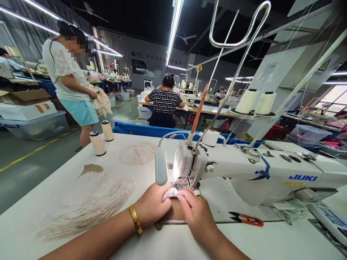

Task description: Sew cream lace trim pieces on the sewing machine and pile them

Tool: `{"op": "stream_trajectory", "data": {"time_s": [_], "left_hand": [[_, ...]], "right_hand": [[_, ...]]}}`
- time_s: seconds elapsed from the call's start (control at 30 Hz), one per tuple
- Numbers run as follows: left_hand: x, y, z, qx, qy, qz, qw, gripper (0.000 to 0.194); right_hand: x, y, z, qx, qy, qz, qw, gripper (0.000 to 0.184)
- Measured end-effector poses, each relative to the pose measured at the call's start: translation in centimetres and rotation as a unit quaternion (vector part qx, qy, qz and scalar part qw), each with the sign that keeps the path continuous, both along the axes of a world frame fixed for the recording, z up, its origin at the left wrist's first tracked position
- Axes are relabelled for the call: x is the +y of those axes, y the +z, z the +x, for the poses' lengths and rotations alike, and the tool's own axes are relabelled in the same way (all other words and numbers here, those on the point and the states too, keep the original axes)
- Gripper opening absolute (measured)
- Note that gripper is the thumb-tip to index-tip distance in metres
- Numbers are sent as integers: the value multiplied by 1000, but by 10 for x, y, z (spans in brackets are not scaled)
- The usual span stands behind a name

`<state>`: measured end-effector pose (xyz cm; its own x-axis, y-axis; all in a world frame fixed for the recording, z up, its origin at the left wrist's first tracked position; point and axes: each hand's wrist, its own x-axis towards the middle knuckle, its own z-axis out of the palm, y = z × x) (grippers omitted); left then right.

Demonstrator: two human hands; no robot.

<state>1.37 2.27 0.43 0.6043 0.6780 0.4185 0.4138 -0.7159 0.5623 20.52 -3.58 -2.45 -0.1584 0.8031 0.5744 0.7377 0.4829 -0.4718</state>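
Observation:
White eyelet lace is bunched between my two hands, just in front of the needle area of a white sewing machine. My left hand, with a gold bangle at the wrist, is closed on the lace from the left. Thumb and fingers of my right hand pinch its right end. Under the hands lies a brown piece on the machine bed. A grey lamp head lights the spot. To the left, a heap of pale lace trim spreads over the white table.
Red-handled thread snips lie right of my hand, near a coiled cable. Thread cones stand at the table's left edge, beside more lace. A person stands at left holding fabric; another sits ahead.

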Motion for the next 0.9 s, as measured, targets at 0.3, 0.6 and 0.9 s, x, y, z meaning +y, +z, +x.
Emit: {"op": "stream_trajectory", "data": {"time_s": [0.3,0.6,0.9], "left_hand": [[2,-5,0,10,-8,-39,999,25],[-23,-2,-19,40,-89,133,986,30],[-26,1,-18,73,-81,165,980,30]], "right_hand": [[0,0,1,9,4,-9,1000,27],[-15,12,20,-148,135,-24,980,27],[-12,9,21,-133,130,-24,982,29]]}}
